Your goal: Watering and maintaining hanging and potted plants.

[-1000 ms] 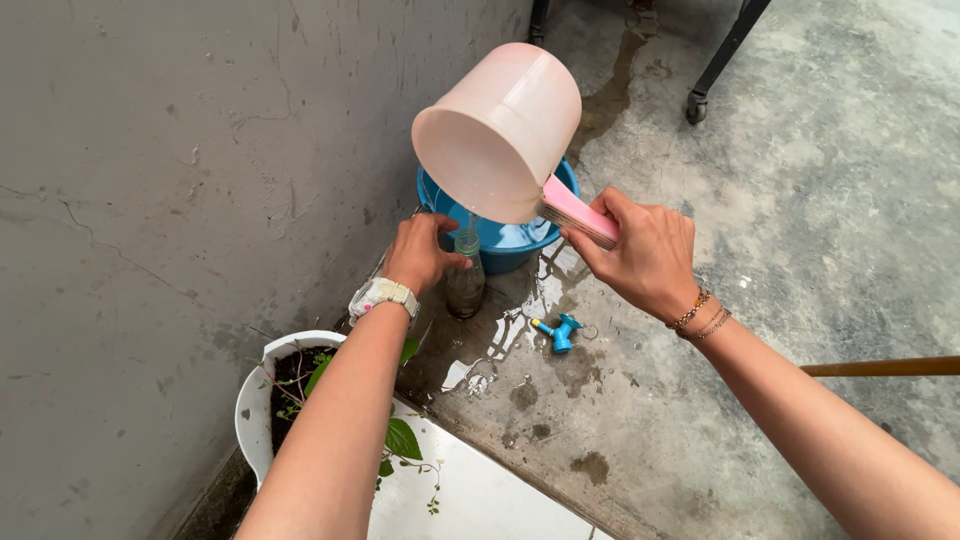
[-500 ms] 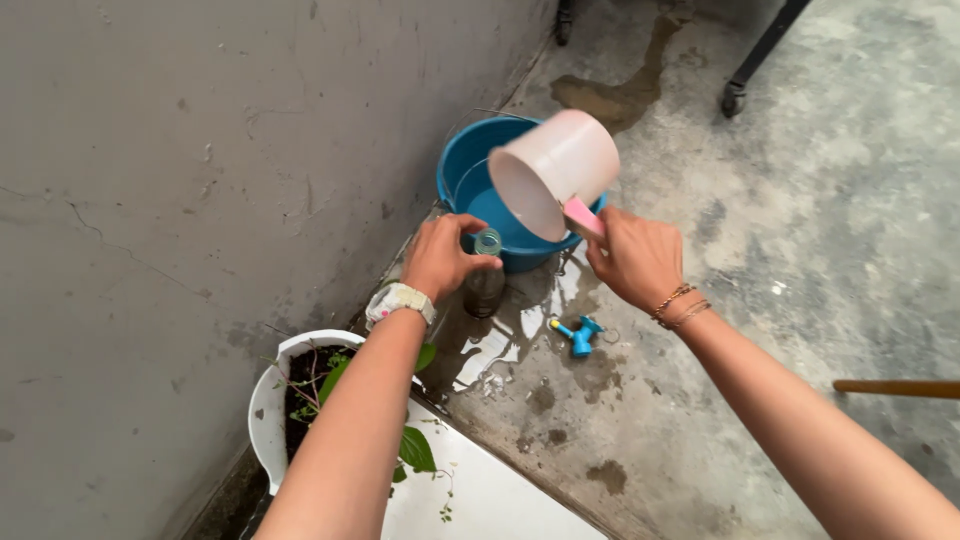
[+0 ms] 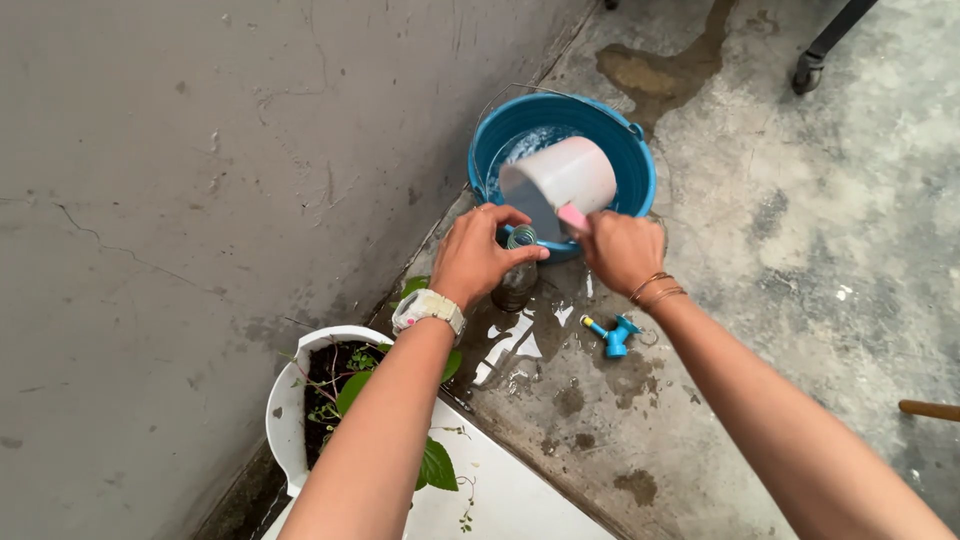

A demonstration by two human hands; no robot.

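Bottle (image 3: pixel 516 280) — gripped in left hand (image 3: pixel 478 255).

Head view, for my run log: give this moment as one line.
left hand: grips bottle neck | right hand: holds pink dipper over blue bucket | blue nozzle on wet floor

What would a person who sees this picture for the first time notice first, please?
The eye goes first to the pale pink dipper that the right hand holds by its pink handle, tilted over the blue bucket near the grey wall. Just left of it, the left hand grips a small bottle that stands on the wet concrete floor. Lower left, a white pot holds a leafy plant.
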